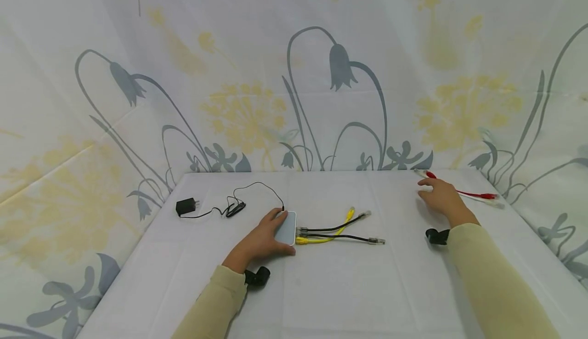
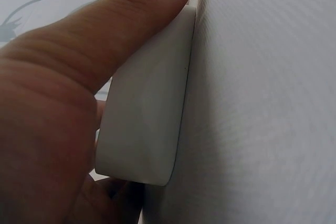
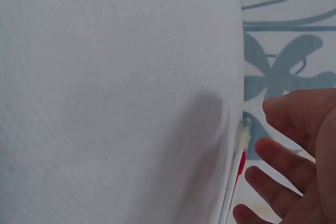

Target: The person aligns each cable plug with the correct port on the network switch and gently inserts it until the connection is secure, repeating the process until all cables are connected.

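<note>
My left hand (image 1: 264,237) grips a small white network switch (image 1: 287,228) on the table, thumb along its near side and fingers over the far side. In the left wrist view the thumb lies along the smooth white side of the switch. Two black network cables (image 1: 342,236) and a yellow network cable (image 1: 317,240) run from its right side, with their loose ends pointing right. At the far right, my right hand (image 1: 442,198) is over a red network cable (image 1: 478,194) and a white network cable (image 1: 493,203). Its fingers are spread and loosely bent, holding nothing.
A black power adapter (image 1: 186,206) lies at the left, its thin cord (image 1: 234,209) bundled midway and running to the far side of the switch. White cloth covers the table (image 1: 344,288). Behind its back edge hangs a flower-patterned curtain (image 1: 257,63).
</note>
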`<state>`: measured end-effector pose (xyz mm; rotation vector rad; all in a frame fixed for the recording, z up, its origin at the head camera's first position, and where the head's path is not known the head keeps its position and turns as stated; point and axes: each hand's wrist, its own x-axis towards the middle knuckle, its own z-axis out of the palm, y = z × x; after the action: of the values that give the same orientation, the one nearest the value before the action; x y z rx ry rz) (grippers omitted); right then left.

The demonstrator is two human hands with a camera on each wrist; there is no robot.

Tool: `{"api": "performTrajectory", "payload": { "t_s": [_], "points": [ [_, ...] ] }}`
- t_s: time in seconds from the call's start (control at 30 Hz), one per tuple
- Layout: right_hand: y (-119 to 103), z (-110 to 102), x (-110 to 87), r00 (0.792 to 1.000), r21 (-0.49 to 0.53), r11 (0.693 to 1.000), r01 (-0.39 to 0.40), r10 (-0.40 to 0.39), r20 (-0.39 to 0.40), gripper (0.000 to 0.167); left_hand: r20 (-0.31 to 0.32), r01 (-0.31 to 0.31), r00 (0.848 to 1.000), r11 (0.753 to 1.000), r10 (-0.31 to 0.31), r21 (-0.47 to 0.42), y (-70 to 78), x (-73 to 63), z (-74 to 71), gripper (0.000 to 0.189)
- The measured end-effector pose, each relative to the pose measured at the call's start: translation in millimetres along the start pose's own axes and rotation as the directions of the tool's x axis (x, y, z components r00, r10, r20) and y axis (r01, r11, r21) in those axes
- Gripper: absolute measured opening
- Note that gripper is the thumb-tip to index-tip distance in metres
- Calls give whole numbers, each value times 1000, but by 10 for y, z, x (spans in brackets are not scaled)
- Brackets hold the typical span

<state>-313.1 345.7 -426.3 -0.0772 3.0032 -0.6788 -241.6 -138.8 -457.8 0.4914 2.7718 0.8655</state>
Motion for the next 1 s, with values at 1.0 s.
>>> {"api": "performTrajectory", "payload": {
  "t_s": [1.0],
  "points": [
    [402,-103,27,994,-39,995,-89,91,62,50,-8,-21,1000,1000,21,-9,-1,4,-6,106]
  ]
}}
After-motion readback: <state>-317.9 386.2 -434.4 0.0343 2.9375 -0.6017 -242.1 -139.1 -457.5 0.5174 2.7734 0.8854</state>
